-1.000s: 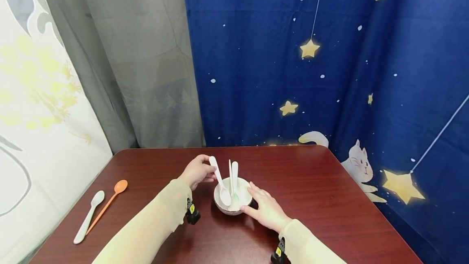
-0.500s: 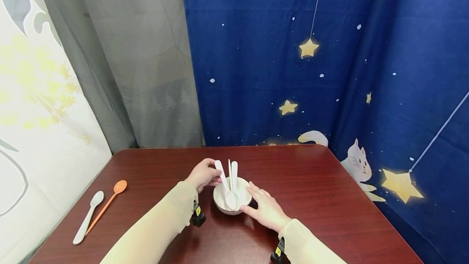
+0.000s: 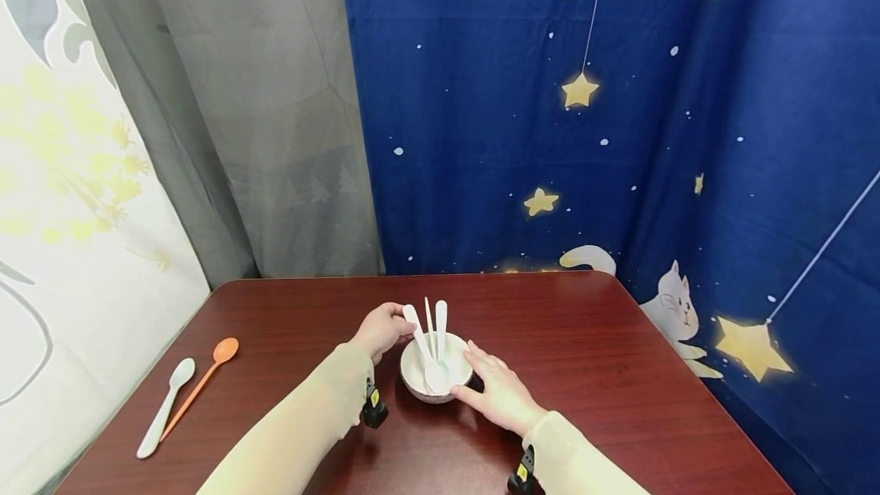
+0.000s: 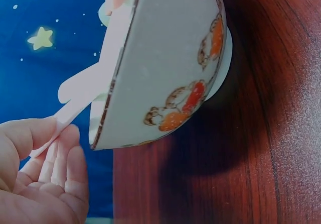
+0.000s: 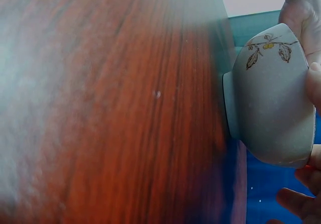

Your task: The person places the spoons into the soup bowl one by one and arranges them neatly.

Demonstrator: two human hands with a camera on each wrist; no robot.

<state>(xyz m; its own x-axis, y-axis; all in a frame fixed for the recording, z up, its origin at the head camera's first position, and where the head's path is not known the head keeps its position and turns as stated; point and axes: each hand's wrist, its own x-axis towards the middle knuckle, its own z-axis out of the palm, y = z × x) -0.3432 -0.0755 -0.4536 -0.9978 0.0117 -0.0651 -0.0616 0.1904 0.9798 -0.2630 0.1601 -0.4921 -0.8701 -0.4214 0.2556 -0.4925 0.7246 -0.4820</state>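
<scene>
A white bowl (image 3: pixel 429 397) with a brown rim and painted fruit, seen in the left wrist view, stands mid-table. My left hand (image 3: pixel 381 331) pinches the handle of a white spoon (image 3: pixel 421 336), whose head rests inside the bowl. In the left wrist view the thumb and fingers of this hand (image 4: pixel 50 169) meet on the handle at the bowl's rim. Another white handle (image 3: pixel 441 319) and a thin pale stick-like utensil (image 3: pixel 428 318) lean in the bowl. At its right side my right hand (image 3: pixel 502 396) touches the rim, thumb and fingers spread.
On the left of the dark red table (image 3: pixel 584 357), a pale spoon (image 3: pixel 167 407) and an orange spoon (image 3: pixel 199 389) lie with their handle ends together. A grey curtain (image 3: pixel 296 136) and a blue star-patterned curtain (image 3: pixel 474 121) hang behind the table.
My left hand has moved right with the white spoon, and the spoon's head has shifted right in the bowl. The thin utensil now tilts left. My right hand has stayed put.
</scene>
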